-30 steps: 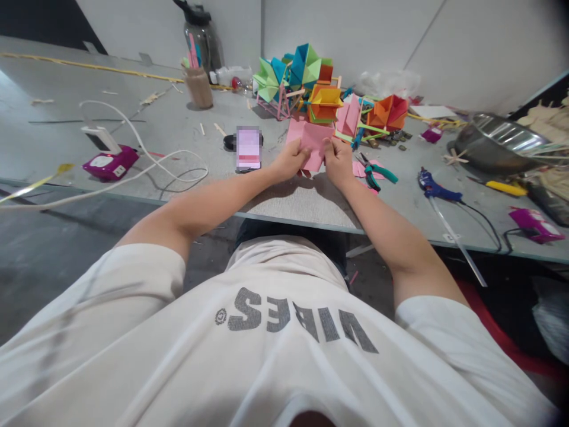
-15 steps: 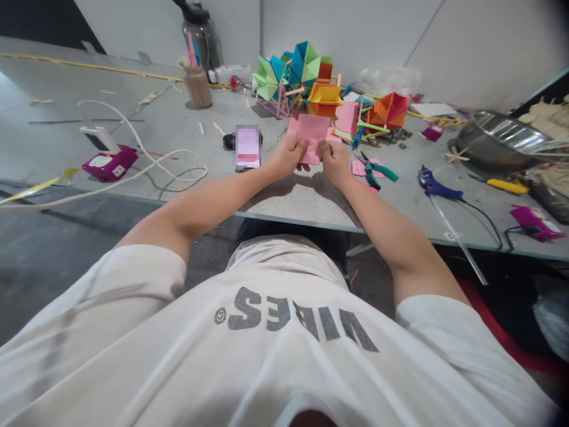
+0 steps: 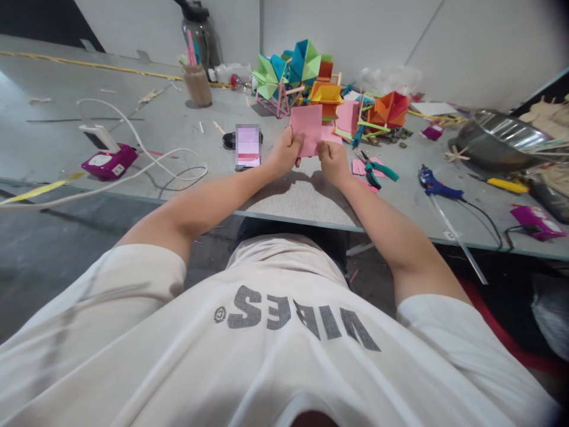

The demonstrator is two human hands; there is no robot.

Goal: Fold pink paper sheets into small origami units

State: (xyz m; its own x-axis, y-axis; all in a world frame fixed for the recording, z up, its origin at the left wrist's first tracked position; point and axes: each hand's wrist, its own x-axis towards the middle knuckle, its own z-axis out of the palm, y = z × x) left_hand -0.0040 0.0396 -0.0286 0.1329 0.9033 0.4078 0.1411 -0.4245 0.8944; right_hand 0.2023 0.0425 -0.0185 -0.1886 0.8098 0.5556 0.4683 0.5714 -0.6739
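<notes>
A pink sheet of paper [image 3: 306, 126] is held up over the table's near edge. My left hand [image 3: 287, 151] grips its lower left side, thumb on the face toward me and fingers behind. At its lower right edge, my right hand [image 3: 333, 160] is closed, thumb and curled finger pinching the paper. More pink paper [image 3: 329, 134] lies just behind that hand. To the right, pliers with teal handles [image 3: 373, 170] rest on small pink pieces. A phone [image 3: 248, 147] with a blurred screen lies left of my hands.
Folded paper shapes [image 3: 304, 62] in green, blue and orange are heaped at the back. A blue glue gun [image 3: 440, 185], yellow-handled cutter [image 3: 507, 185] and metal bowl [image 3: 493, 142] are at right. Left are a jar of sticks [image 3: 198, 86] and a purple power adapter [image 3: 109, 163] with white cable.
The pink sheet has shifted slightly left and turned a little. My right thumb has slid from the sheet's face to its right edge, while my left hand keeps its grip.
</notes>
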